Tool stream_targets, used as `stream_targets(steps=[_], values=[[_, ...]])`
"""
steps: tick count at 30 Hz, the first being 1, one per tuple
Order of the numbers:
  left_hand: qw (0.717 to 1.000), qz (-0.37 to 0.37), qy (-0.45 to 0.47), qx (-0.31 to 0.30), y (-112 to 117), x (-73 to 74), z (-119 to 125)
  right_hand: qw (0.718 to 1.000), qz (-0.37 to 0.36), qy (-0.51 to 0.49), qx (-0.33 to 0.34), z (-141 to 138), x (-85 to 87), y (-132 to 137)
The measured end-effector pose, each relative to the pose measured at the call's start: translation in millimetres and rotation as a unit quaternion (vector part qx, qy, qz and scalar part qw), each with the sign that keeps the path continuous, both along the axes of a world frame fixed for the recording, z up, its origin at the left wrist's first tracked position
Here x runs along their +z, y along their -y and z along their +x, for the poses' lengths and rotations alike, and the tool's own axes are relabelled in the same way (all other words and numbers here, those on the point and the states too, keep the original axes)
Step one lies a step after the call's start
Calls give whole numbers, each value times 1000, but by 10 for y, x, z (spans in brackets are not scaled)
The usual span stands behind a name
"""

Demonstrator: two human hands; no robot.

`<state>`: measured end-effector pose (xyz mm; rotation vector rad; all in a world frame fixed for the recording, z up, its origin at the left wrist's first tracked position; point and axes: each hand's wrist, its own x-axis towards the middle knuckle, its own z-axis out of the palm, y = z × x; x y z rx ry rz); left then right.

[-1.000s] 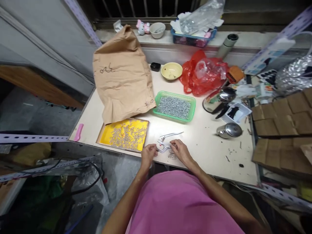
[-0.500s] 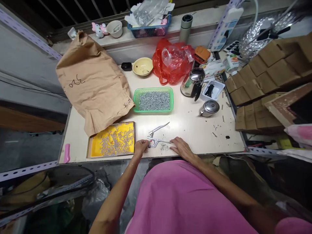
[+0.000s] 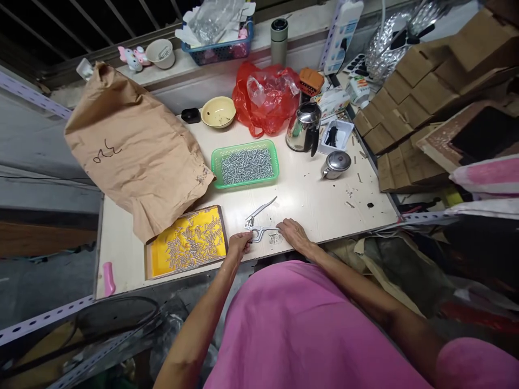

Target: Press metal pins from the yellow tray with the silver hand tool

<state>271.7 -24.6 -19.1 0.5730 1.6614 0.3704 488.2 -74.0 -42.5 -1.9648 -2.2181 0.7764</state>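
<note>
Two hands work at the near edge of the pale table (image 3: 316, 194), with one metal plier tool (image 3: 257, 231) between them. The tool lies flat and its two handles are spread apart. One handle angles up and away towards the middle of the table, and the other runs along the table edge towards the right.

The left hand (image 3: 239, 243) is at the tool's head, its fingers curled narrow and closed on that end. The right hand (image 3: 294, 233) lies low on the table with its fingers stretched out and their tips at the end of the lower handle. Whether they pinch the handle or only touch it cannot be told. One small scatter of metal bits (image 3: 275, 239) lies just beside the right hand.

Left of the left hand lies one yellow tray (image 3: 156, 259) strewn with short metal pins. Beyond the tool stands one green basket (image 3: 215, 162) filled with grey screws. One large brown paper bag (image 3: 133, 146) leans over the table's left part, touching the tray's far corner.

Further back are one yellow bowl (image 3: 218, 112), one red plastic bag (image 3: 265, 97) and one steel kettle (image 3: 303, 127). The kettle's single lid (image 3: 335, 163) lies apart on the table. One second, white bowl (image 3: 159, 52) stands on the ledge behind. One pink handle (image 3: 108, 278) lies at the table's near left corner.
</note>
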Motion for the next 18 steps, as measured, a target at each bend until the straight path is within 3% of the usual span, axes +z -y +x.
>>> stream_targets(steps=[8,18], values=[[1000,-8,-4,-25,-6,-49,-47,999,-1,-22,-48,-44,-19,46],[989,-37,-40,-135,-160,-48,-21,999,12,-14,-51,-11,-23,41]])
